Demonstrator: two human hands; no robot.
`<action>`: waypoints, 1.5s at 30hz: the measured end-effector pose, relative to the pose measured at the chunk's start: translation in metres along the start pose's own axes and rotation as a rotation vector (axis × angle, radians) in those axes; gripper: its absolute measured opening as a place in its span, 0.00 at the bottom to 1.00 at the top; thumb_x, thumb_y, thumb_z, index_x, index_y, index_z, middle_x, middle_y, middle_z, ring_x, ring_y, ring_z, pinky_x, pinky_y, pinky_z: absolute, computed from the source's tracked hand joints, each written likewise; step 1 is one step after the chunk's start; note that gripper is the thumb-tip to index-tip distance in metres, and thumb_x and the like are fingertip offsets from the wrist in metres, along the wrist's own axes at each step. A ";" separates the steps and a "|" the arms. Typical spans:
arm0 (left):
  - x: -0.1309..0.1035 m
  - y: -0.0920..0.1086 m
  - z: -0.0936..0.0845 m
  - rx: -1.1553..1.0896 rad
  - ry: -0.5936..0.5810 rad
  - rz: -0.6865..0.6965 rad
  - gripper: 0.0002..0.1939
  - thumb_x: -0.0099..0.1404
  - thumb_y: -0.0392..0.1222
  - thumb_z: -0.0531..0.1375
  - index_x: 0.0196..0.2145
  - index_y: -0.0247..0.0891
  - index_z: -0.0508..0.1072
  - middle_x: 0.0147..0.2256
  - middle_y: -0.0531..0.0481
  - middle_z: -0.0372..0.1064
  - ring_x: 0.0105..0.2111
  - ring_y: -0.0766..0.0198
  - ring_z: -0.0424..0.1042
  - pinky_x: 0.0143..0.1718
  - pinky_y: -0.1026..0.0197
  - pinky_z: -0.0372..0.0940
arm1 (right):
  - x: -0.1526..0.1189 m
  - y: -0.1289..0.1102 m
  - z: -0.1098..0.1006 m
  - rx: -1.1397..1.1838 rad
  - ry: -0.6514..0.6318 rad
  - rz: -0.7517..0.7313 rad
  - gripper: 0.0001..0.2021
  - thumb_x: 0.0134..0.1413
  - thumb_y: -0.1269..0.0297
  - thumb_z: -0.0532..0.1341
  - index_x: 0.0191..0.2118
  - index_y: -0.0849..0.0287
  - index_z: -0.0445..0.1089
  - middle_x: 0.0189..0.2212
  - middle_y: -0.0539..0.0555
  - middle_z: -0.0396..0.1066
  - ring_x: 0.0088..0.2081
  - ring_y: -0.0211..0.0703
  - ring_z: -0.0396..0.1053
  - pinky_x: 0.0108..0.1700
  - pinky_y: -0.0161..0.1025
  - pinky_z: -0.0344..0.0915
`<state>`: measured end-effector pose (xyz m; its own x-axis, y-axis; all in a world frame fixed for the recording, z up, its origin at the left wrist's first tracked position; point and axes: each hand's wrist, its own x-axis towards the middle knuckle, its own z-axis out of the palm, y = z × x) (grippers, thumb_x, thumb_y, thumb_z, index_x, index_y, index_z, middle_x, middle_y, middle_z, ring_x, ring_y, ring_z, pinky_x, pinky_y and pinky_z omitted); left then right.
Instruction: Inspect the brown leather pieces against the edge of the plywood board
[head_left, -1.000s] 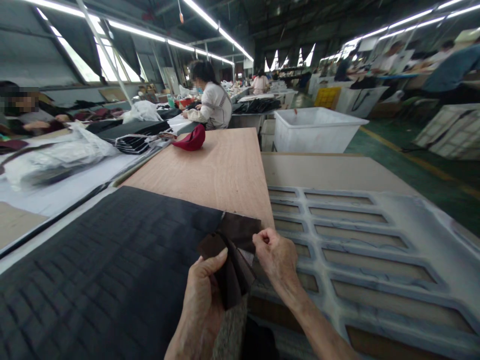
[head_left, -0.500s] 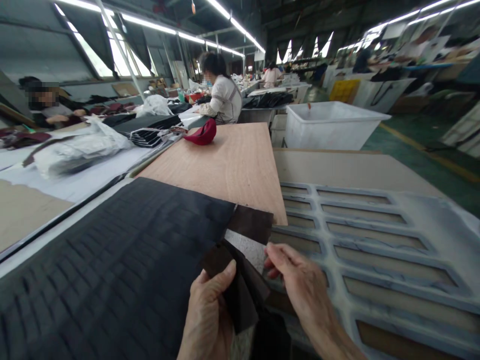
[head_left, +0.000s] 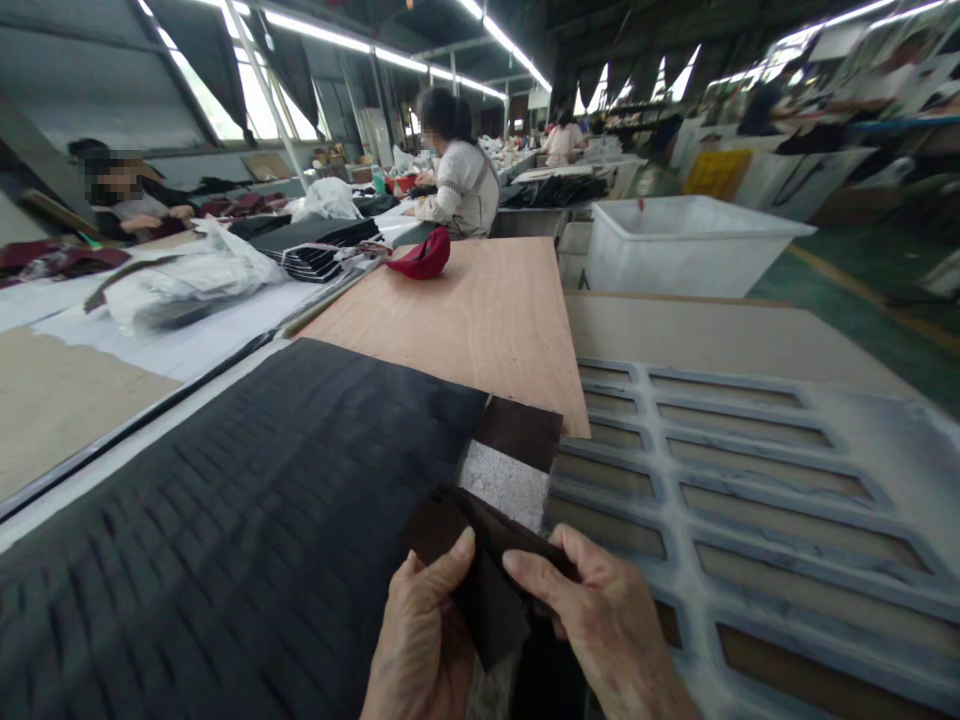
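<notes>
My left hand (head_left: 420, 640) and my right hand (head_left: 600, 625) both pinch a small stack of dark brown leather pieces (head_left: 480, 580) at the near edge of the table. Just beyond them two pieces lie flat side by side: a dark brown one (head_left: 519, 432) face up and one showing its grey fuzzy back (head_left: 504, 484). They sit at the right edge of a large black quilted sheet (head_left: 225, 520).
A grey slotted template (head_left: 750, 480) covers the table to the right. A bare plywood board (head_left: 472, 320) with a red cap (head_left: 424, 256) lies ahead. A white tub (head_left: 686, 245) stands beyond. Other people work at tables left and ahead.
My right hand has left the flat brown piece on the table and come back to grip the stack beside my left thumb. A grey-backed piece now lies exposed. The view has shifted down.
</notes>
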<state>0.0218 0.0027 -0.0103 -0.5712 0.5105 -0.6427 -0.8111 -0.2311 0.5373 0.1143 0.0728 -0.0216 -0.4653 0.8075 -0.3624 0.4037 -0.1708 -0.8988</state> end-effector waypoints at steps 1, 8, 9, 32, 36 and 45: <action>-0.001 0.001 0.000 0.005 0.004 0.003 0.07 0.55 0.23 0.59 0.30 0.32 0.72 0.28 0.45 0.74 0.28 0.66 0.74 0.33 0.68 0.69 | 0.000 0.001 0.000 0.011 -0.014 -0.002 0.16 0.38 0.49 0.59 0.20 0.58 0.61 0.14 0.45 0.57 0.17 0.33 0.53 0.19 0.30 0.50; -0.001 0.004 -0.003 0.041 0.071 0.041 0.06 0.54 0.23 0.59 0.29 0.30 0.71 0.28 0.42 0.74 0.25 0.62 0.73 0.27 0.64 0.71 | -0.007 0.001 -0.006 -0.005 -0.019 -0.066 0.15 0.46 0.52 0.54 0.21 0.59 0.64 0.14 0.47 0.60 0.18 0.33 0.53 0.21 0.31 0.48; 0.000 0.004 -0.002 0.047 0.085 0.047 0.07 0.54 0.23 0.59 0.29 0.30 0.71 0.27 0.42 0.74 0.24 0.61 0.73 0.26 0.64 0.71 | -0.008 0.001 -0.006 -0.026 0.013 -0.074 0.14 0.46 0.54 0.55 0.19 0.59 0.62 0.12 0.46 0.58 0.17 0.33 0.52 0.21 0.31 0.47; 0.001 0.005 0.017 0.177 0.221 0.131 0.12 0.52 0.24 0.61 0.37 0.28 0.70 0.29 0.41 0.74 0.27 0.57 0.74 0.28 0.60 0.72 | 0.014 0.010 -0.015 -0.017 0.118 -0.036 0.20 0.40 0.47 0.57 0.16 0.57 0.53 0.11 0.46 0.57 0.15 0.32 0.52 0.17 0.30 0.47; 0.003 0.010 0.014 0.154 0.199 0.156 0.11 0.54 0.24 0.59 0.36 0.30 0.71 0.33 0.40 0.74 0.30 0.57 0.74 0.28 0.62 0.72 | 0.013 0.009 -0.020 0.006 0.081 -0.027 0.20 0.43 0.44 0.53 0.19 0.58 0.56 0.13 0.45 0.56 0.15 0.32 0.53 0.18 0.29 0.48; 0.008 0.012 0.002 0.164 0.209 0.164 0.12 0.53 0.25 0.61 0.37 0.31 0.71 0.37 0.38 0.73 0.35 0.54 0.73 0.33 0.60 0.71 | 0.015 0.008 -0.017 -0.066 0.073 -0.096 0.15 0.42 0.51 0.54 0.18 0.58 0.58 0.12 0.44 0.53 0.17 0.32 0.51 0.20 0.31 0.47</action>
<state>0.0076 0.0054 -0.0083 -0.7199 0.2922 -0.6296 -0.6848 -0.1510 0.7129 0.1244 0.0932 -0.0298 -0.4463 0.8579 -0.2545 0.4125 -0.0551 -0.9093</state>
